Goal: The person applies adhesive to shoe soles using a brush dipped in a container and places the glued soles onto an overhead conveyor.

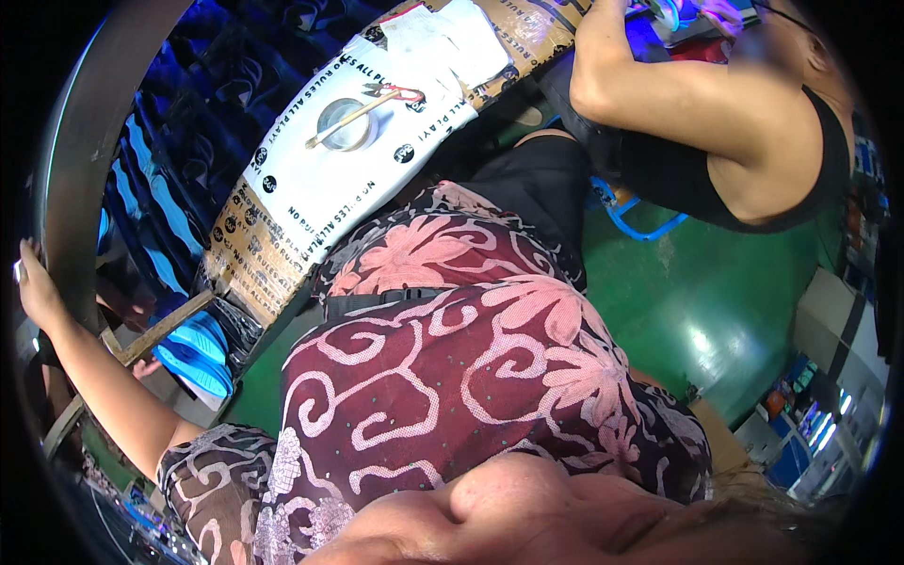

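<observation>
My left arm reaches out to the far left, where my left hand (40, 290) is against the edge of a dark grey metal panel (79, 160). Its visible fingers are stretched out, partly cut off by the dark rim, and I see nothing held. My right hand is not in view. A cardboard surface (247, 247), partly covered by a white printed sheet (311, 193), extends in front of me. On the sheet stands a round, clear container (350, 137) with a wooden-handled brush (353, 123) across its top. Red-handled snips (400, 92) lie beside it.
White sheets (447, 45) lie at the far end of the cardboard. Blue slippers (196, 350) and a wooden bar (168, 325) are at left. Long blue pieces (155, 184) fill the dark space behind. A co-worker (744, 141) sits at right near a blue stool frame (648, 229).
</observation>
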Demonstrator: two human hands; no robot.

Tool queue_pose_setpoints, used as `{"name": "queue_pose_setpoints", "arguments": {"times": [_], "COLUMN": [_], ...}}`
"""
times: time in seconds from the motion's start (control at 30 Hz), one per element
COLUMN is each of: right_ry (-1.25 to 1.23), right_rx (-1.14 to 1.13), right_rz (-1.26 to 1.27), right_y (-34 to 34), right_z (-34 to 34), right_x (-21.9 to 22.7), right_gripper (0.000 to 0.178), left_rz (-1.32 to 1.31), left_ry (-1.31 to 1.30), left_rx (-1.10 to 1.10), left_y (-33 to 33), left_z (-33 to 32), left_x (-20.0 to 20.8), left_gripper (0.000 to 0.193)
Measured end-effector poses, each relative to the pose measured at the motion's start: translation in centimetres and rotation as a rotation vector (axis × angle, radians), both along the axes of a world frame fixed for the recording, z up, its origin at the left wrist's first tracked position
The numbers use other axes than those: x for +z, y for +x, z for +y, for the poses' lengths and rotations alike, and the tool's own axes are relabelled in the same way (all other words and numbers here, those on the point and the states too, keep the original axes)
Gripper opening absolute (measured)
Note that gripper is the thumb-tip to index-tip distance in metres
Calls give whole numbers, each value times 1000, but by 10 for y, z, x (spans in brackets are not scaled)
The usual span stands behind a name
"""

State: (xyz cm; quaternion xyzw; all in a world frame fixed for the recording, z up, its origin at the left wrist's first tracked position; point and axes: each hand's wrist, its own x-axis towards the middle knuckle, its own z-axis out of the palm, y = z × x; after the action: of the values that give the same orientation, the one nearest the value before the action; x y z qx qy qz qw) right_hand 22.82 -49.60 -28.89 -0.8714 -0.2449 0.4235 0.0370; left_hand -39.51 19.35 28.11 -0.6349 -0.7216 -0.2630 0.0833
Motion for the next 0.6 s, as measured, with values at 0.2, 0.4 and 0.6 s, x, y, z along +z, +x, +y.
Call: {"name": "queue_pose_setpoints", "arguments": {"times": [0.2, 0.4, 0.6], "right_ry": [-3, -5, -45], "right_rx": [-122, -138, -140], "right_rz": [73, 84, 125], "right_y": [-19, -9, 4], "right_z": [42, 59, 68], "right_x": [35, 60, 65], "right_gripper": [23, 22, 22], "left_rz": [-128, -310, -322], "left_ry": [14, -25, 54], "left_rx": [143, 112, 214], "left_y": [-76, -98, -101], "left_z": [-12, -16, -26], "left_x": [-27, -50, -41], "left_gripper": [56, 51, 48]}}
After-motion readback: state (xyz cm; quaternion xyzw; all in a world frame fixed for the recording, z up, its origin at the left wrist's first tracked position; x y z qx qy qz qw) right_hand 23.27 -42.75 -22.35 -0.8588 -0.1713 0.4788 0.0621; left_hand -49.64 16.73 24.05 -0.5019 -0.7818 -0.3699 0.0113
